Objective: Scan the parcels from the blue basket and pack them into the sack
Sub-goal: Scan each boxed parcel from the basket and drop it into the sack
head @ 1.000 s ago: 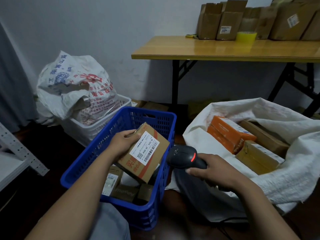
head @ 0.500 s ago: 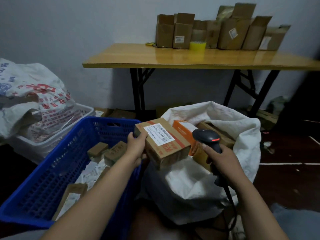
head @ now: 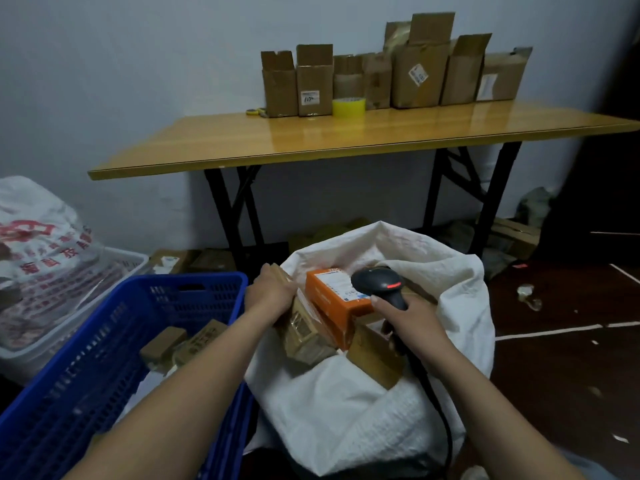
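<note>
The left hand (head: 273, 292) reaches into the mouth of the white woven sack (head: 346, 410) and is curled over the far end of a brown cardboard parcel (head: 304, 336). Its fingertips are hidden behind the carton's edge. Blur smears the parcel's taped face, so no label can be read. The parcel leans tilted inside the sack, touching an orange box (head: 329, 299) beside it.

The right hand (head: 410, 318) is clamped round the handle of a black barcode scanner (head: 381, 284), and the fist hides most of the handle. The scanner's rounded head shows a glowing red strip and overlaps the orange box's white label. Its black cable (head: 440, 407) runs down the sack's side and out of the frame's lower edge. Another brown carton (head: 374, 358) lies below the right wrist, partly buried by the sack's folded rim.

The sack is coarse, crinkled plastic weave, slumped open. To its left, the blue basket (head: 104, 348) is rigid plastic with slotted lattice walls, cut off at the bottom-left corner. Small brown parcels (head: 162, 344) lie in it, partly hidden by the left forearm. Behind it a white plastic crate (head: 121, 268) holds a printed sack (head: 38, 251), cropped by the left edge. A glossy wood-topped folding table (head: 311, 136) carries open cardboard boxes (head: 419, 77) and a yellow tape roll (head: 348, 107).
</note>
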